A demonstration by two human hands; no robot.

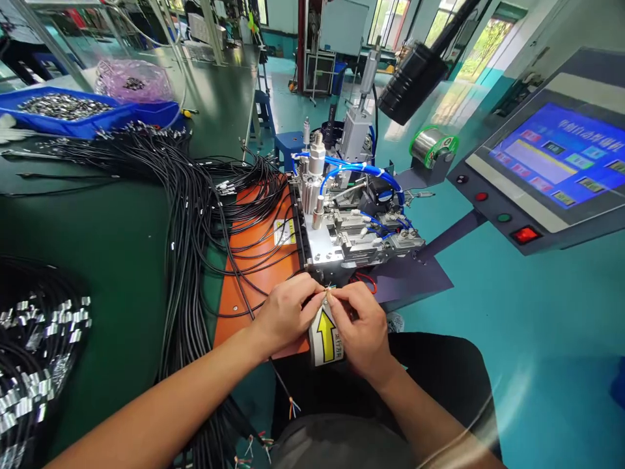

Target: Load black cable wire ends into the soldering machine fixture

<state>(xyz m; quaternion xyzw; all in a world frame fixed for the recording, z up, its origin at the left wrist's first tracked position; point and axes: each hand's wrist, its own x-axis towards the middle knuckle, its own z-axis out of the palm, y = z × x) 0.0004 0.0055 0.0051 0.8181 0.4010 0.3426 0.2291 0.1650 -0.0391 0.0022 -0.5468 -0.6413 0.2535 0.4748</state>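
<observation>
My left hand point(288, 311) and my right hand point(362, 324) meet at the front of a metal machine point(336, 244). The fingertips of both are pinched together on fine wire ends point(330, 286), which are small and partly hidden by the fingers. A black cable point(234, 260) runs down toward my left hand from the orange plate point(263, 277). Just below the fingertips is a white label with a yellow arrow point(326, 335).
Bundled black cables point(188, 260) cover the left bench point(122, 260), beside a blue tray point(110, 120) of small metal parts. More cables with silver ends point(43, 352) lie lower left. A solder spool point(432, 144) and a control screen point(561, 156) stand right.
</observation>
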